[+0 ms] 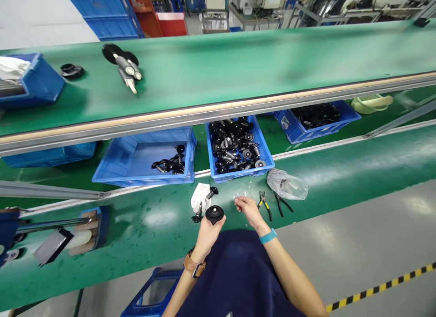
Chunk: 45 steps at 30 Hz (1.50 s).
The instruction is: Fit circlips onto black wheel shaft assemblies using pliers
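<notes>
My left hand (209, 235) is closed around a black round part (214, 213), its disc face up with a pale centre. To the right, my right hand (249, 210) is pinched over the bench, its fingertips beside several tiny pale rings (245, 193); what is between them is too small to make out. A white glove (200, 196) lies beyond my left hand, with two black-and-metal shaft parts (211, 192) on or against it. Right of my right hand lie yellow-and-black pliers (265, 204) and a black-handled tool (282, 205). Behind them rests a clear plastic bag (288, 184) with small contents.
Blue bins with black-and-metal parts stand behind the bench: one fuller (269, 168), one with fewer parts (136, 178), another (306, 136) at right. A raised green shelf (238, 67) crosses above. A press-like fixture (91, 230) sits left; a blue stool (153, 285) is below.
</notes>
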Available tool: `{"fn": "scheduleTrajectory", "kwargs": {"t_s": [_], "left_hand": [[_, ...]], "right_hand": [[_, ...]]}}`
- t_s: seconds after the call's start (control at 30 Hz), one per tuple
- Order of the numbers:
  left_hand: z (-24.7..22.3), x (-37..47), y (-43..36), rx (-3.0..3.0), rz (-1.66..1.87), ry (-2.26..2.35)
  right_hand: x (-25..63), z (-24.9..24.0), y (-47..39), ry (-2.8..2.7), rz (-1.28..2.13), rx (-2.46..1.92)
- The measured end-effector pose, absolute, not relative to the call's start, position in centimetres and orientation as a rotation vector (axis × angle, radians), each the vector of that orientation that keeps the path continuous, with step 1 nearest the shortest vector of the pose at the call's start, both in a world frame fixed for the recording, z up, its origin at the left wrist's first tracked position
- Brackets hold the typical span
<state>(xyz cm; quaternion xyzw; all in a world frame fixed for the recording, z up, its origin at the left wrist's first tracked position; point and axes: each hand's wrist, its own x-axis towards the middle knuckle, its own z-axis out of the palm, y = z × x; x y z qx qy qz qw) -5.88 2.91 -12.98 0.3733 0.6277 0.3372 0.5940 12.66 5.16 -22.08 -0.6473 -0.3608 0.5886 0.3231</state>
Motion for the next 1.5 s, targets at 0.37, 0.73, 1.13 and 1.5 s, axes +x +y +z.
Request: {"fn": "scheduleTrajectory", "kwargs": {"t_s": [0.37,0.73,1.13,1.5], "left_hand": [[-10.2,-4.9,3.3,0.789,0.817,1.351],[-9.8,-4.7,2.4,0.779,0.837,1.347],[-10.2,-5.4,3.0,0.710,0.808,1.204],[-10.0,-5.6,3.1,0.761,0.777,1.241]], "right_hand": [[11.0,-12.1,2.7,-1.110,1.310,-1.458],[9.4,-11.6,0.8,-1.516,0.787,-1.381],[9.3,-11.8,0.2,-1.349,0.969,-1.317],[21.1,-20.4,2.5,-1.003,0.949,-2.110]]}}
